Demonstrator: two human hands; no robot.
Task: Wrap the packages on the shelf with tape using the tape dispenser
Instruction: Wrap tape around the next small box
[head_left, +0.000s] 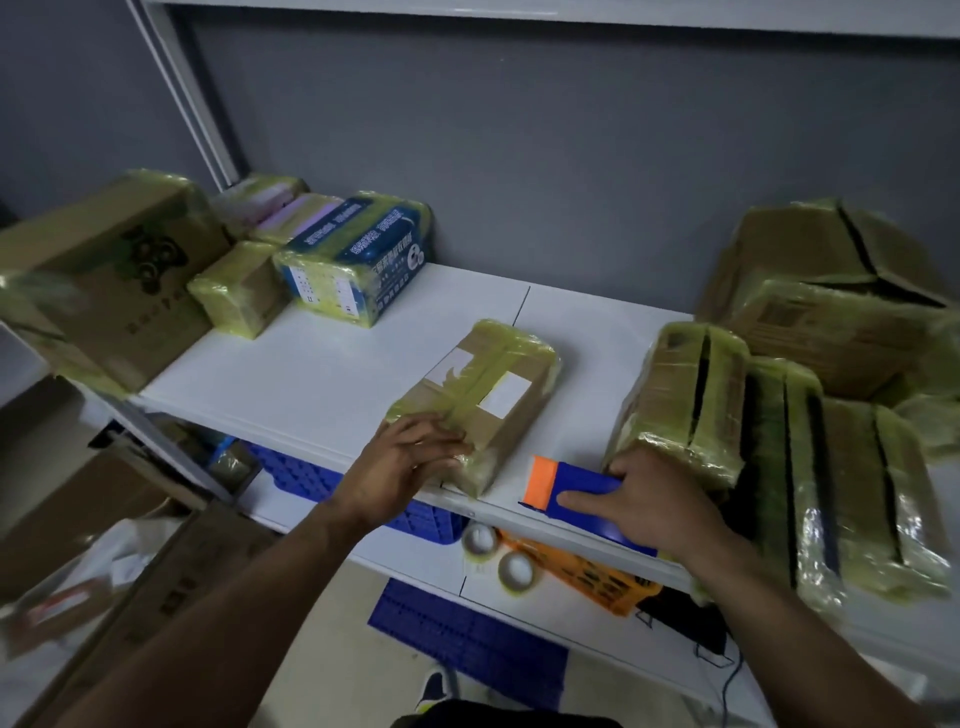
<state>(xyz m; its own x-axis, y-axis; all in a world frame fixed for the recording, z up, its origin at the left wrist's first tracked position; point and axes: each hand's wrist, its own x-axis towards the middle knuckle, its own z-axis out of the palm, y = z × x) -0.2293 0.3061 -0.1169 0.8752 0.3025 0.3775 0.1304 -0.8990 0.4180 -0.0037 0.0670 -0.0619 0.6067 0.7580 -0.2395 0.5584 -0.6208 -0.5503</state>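
Observation:
A small brown cardboard package (483, 395) wrapped in yellowish tape, with white labels on top, lies in the middle of the white shelf (311, 374). My left hand (410, 462) grips its near end, fingers curled over the corner. To its right a blue tape dispenser (576, 493) with an orange front lies at the shelf's front edge. My right hand (660, 509) rests on top of the dispenser with the forefinger stretched along its side.
Taped packages crowd the right of the shelf (769, 457) and the back right (831, 291). More stand at the left: a big box (104, 280), a small one (239, 291), a blue printed pack (358, 254). Tape rolls (498, 556) and crates sit on the lower shelf.

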